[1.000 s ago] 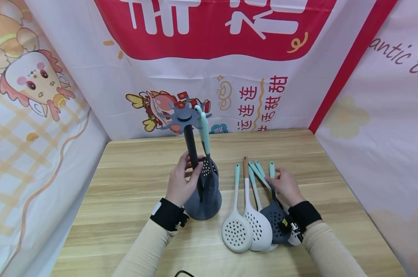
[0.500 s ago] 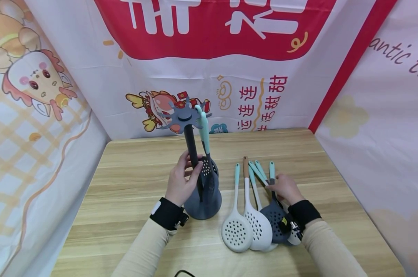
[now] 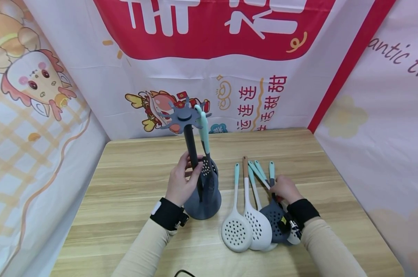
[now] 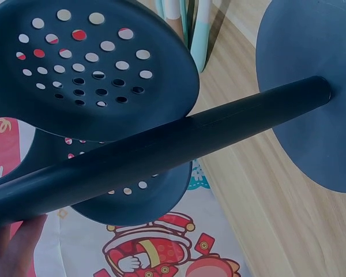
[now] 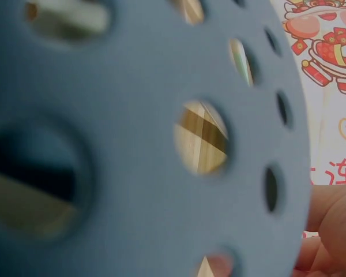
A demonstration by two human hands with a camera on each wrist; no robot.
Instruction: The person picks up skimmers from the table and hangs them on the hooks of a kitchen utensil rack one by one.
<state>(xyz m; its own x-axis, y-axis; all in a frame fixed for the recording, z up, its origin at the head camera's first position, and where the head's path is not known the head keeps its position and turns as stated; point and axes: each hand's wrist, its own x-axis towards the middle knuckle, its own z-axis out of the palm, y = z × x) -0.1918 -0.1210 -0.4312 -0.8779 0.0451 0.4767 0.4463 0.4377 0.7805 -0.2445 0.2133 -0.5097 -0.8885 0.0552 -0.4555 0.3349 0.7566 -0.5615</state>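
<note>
In the head view my left hand (image 3: pixel 185 180) grips the pole of a dark grey utensil stand (image 3: pixel 202 209) with a hooked top. Two dark slotted skimmers (image 4: pixel 132 86) hang there, their mint handles (image 3: pixel 204 132) up at the hooks. My right hand (image 3: pixel 285 189) pinches the handle of a dark skimmer (image 3: pixel 273 221) with a mint end, lying over pale utensils. Close up in the right wrist view, the dark skimmer's holed head (image 5: pixel 132 144) fills most of the picture, with my right fingers (image 5: pixel 334 225) at its edge.
Left of the dark skimmer lie a pale skimmer (image 3: pixel 237 232) with a mint handle and a white slotted turner (image 3: pixel 258 227) with a brown handle end. More mint handles (image 3: pixel 258 169) fan out behind. Printed cloth (image 3: pixel 181 69) walls the wooden table (image 3: pixel 132 165) at the back and sides.
My right hand has shifted slightly down the dark skimmer's handle, so more of its grey shaft shows below the mint end. My left hand and the stand stay put.
</note>
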